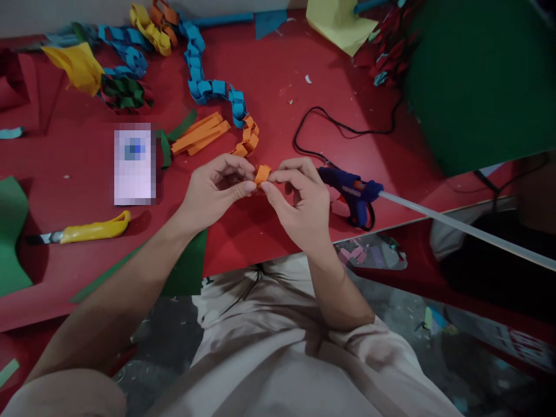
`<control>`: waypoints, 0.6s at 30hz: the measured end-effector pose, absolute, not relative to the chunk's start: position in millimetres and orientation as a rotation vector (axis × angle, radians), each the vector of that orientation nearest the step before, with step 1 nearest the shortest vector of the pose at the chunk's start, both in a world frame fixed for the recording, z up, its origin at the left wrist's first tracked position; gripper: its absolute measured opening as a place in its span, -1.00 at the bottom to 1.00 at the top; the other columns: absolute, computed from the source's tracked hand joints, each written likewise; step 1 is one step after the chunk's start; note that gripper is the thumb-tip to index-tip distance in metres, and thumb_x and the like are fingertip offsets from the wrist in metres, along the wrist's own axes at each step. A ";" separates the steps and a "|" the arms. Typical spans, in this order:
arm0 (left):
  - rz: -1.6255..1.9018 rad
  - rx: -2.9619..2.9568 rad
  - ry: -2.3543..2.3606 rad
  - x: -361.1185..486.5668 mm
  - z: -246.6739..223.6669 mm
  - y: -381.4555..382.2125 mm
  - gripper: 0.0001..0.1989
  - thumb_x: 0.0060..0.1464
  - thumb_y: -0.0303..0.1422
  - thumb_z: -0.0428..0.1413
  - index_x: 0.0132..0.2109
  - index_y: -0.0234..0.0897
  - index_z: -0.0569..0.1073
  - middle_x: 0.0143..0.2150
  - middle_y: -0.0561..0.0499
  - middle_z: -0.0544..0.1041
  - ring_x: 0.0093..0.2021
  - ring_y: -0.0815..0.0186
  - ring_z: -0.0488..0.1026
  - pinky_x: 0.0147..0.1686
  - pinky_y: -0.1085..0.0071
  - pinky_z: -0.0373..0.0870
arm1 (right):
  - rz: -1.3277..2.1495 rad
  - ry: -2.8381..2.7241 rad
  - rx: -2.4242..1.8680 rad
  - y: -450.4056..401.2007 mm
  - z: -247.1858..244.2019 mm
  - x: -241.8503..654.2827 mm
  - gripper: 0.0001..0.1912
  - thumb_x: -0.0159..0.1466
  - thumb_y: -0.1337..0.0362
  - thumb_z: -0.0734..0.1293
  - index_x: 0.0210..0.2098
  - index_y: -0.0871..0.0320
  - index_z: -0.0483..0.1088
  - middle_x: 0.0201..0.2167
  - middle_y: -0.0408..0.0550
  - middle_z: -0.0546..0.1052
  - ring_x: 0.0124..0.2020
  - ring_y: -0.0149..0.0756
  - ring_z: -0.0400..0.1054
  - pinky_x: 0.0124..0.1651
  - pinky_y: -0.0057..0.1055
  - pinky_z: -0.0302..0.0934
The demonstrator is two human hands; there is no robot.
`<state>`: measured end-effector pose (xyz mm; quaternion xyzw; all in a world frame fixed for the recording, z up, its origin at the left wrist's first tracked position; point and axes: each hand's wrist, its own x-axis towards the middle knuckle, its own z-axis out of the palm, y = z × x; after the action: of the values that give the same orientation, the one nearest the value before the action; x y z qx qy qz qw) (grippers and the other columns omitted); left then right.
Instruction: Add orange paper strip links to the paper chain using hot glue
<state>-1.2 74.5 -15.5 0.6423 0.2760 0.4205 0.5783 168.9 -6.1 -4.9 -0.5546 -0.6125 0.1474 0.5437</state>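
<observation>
— Where does the head view look from?
— From the person's own head, forward and steeply down, with the left hand (pixel 212 191) and right hand (pixel 306 202) close below, mid-view.
— And its reach?
— From the near shirt (pixel 278 359) across the red table (pixel 269 75) to a grey surface (pixel 78 14), far left.

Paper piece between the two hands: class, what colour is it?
The paper piece is orange, seen best in the head view.

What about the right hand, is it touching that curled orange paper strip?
Touching: the head view shows the right hand pinching the orange strip at its edge.
</observation>
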 end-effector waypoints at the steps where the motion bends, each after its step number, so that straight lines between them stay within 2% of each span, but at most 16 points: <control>1: 1.001 1.526 0.651 -0.6 -14.1 72.5 -0.61 -0.05 -0.11 0.47 -0.19 -0.21 0.56 -0.26 0.01 0.59 -0.31 0.36 0.55 -0.26 0.43 0.57 | 0.350 -1.448 -1.306 -6.2 -5.4 168.9 -0.94 0.36 0.29 0.41 -0.26 0.12 0.50 -0.22 -0.06 0.48 -0.19 -0.30 0.40 -0.10 -0.31 0.36; 7: 1.156 1.701 0.759 2.1 -8.4 61.1 -0.69 0.06 -0.22 0.41 -0.11 -0.23 0.56 -0.24 0.01 0.61 -0.20 0.33 0.59 -0.12 0.38 0.58 | 0.368 -1.461 -1.311 -6.6 -7.7 166.6 -0.91 0.39 0.26 0.37 -0.25 0.12 0.46 -0.19 -0.04 0.49 -0.20 -0.31 0.38 -0.12 -0.32 0.35; 13: 1.157 1.632 0.788 0.6 -12.0 65.5 -0.62 -0.03 -0.12 0.46 -0.21 -0.23 0.54 -0.30 0.03 0.61 -0.29 0.32 0.60 -0.22 0.38 0.58 | 0.404 -1.459 -1.328 -5.5 -11.7 163.9 -0.89 0.40 0.24 0.37 -0.25 0.12 0.44 -0.20 -0.05 0.48 -0.22 -0.34 0.38 -0.21 -0.38 0.32; 18: 1.162 1.739 0.745 -1.1 -14.8 65.7 -0.63 0.03 -0.20 0.44 -0.06 -0.20 0.57 -0.21 0.00 0.63 -0.18 0.30 0.61 -0.12 0.36 0.57 | 0.382 -1.394 -1.296 -6.0 -12.1 164.0 -0.85 0.41 0.21 0.37 -0.28 0.13 0.44 -0.23 -0.05 0.48 -0.26 -0.35 0.36 -0.26 -0.39 0.26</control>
<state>-1.1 65.7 -14.8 0.7015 0.3006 0.4687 0.4448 164.0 -6.0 -12.1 -0.5511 -0.5926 0.1624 0.5646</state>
